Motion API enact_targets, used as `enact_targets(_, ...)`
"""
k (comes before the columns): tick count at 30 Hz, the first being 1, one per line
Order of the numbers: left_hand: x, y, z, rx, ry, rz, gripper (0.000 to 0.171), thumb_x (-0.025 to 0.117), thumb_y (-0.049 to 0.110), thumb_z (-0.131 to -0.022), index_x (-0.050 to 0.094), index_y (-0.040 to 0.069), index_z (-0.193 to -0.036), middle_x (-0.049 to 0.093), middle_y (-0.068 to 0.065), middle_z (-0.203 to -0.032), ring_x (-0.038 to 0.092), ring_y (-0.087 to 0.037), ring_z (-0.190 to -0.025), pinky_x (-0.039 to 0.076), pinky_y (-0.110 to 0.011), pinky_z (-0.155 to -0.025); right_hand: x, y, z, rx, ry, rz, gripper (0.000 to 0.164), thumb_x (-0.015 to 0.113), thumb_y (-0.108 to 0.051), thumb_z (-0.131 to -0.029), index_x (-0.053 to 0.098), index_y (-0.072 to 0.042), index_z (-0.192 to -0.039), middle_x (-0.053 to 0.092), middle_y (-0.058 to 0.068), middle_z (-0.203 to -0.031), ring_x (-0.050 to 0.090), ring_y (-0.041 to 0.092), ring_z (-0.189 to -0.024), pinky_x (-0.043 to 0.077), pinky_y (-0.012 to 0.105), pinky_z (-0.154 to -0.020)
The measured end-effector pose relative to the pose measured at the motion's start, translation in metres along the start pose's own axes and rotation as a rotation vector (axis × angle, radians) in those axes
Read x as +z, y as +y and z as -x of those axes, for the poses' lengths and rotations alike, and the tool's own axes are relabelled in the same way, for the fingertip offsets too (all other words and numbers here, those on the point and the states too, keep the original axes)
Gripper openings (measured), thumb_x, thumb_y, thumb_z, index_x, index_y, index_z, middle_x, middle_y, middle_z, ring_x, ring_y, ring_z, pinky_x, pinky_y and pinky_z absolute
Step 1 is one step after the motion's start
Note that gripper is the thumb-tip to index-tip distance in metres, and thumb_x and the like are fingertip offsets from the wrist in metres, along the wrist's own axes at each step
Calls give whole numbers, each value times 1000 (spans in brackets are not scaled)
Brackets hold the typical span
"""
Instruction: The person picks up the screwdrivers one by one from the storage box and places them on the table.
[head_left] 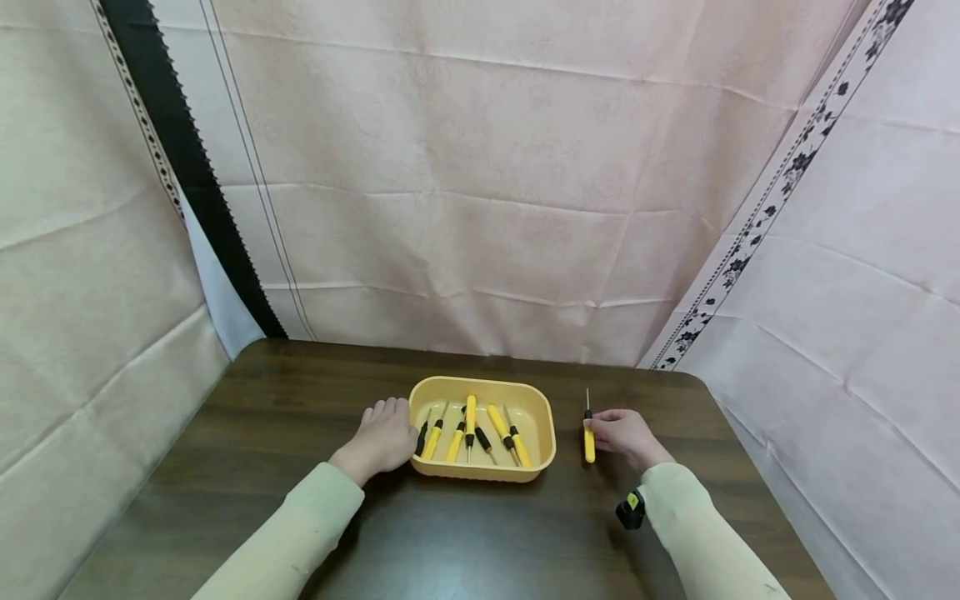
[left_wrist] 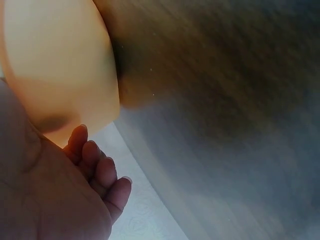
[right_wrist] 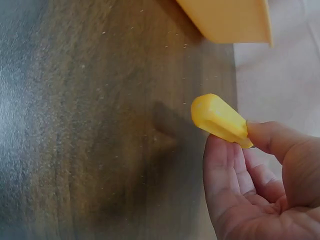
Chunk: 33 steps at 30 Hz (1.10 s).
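In the head view, my right hand [head_left: 621,433] pinches a small screwdriver [head_left: 588,446] between thumb and fingers, right of the tray. Its thin metal shaft points away from me. The right wrist view shows the yellow handle end [right_wrist: 217,117] sticking out of the grip; the shaft is hidden there. My left hand [head_left: 384,437] rests against the left end of a yellow plastic tray [head_left: 480,473], fingers loosely bent along its outside; the thumb is hidden in the left wrist view. Inside the tray lie several screwdrivers [head_left: 498,425], some with yellow-and-black handles, some with black.
The dark wooden table [head_left: 480,542] has its far edge just behind the tray. Pale cloth [head_left: 480,208] hangs behind the table and on both sides. A black device [head_left: 631,510] is strapped at my right wrist.
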<state>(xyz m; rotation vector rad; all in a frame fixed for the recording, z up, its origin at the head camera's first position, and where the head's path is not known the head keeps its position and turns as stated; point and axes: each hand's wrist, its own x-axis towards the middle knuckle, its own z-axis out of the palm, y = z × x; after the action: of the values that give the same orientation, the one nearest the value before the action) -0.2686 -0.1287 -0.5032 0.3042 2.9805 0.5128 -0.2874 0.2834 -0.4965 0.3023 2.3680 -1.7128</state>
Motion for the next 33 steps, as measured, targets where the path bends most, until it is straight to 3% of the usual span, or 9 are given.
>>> enact_targets(11,-2,3,2,5,4,21,37,45,25,-97,46,-1,-123,46,-8,-102,37,-25,-91,32,-42,-84,10,-2,-15,32,6,60,29,67,-10,-91,64,12,-109,68,18,-100,67,19,-82,55,36,-75)
enact_targets(20,-1,4,3,-3,4,11,34,44,25,-97,46,-1,-120,45,-8,-99,36,-25,-88,31,-42,-83,25,-2,-28,17,59,99,23,69,-7,-87,67,12,-98,68,12,-84,65,16,-70,56,33,-67)
enact_targets(26,0,4,2,1,6,20,31,44,23,-97,46,0,-116,43,-7,-95,35,-26,-87,30,-41,-80,21,-2,-31,-2,99,203,18,73,-7,-84,70,11,-87,66,10,-72,61,14,-59,54,28,-58)
enact_targets(29,0,4,0,5,6,17,31,44,24,-97,46,0,-117,43,-7,-95,36,-25,-87,30,-40,-80,17,-4,-33,22,108,278,16,75,-8,-82,71,8,-82,65,9,-68,59,14,-55,53,28,-56)
enact_targets(33,0,3,1,-1,-2,11,32,44,25,-97,46,0,-118,44,-7,-96,36,-25,-88,30,-41,-80,14,-2,-35,63,86,297,17,75,-9,-83,71,8,-82,64,8,-68,59,15,-55,53,29,-56)
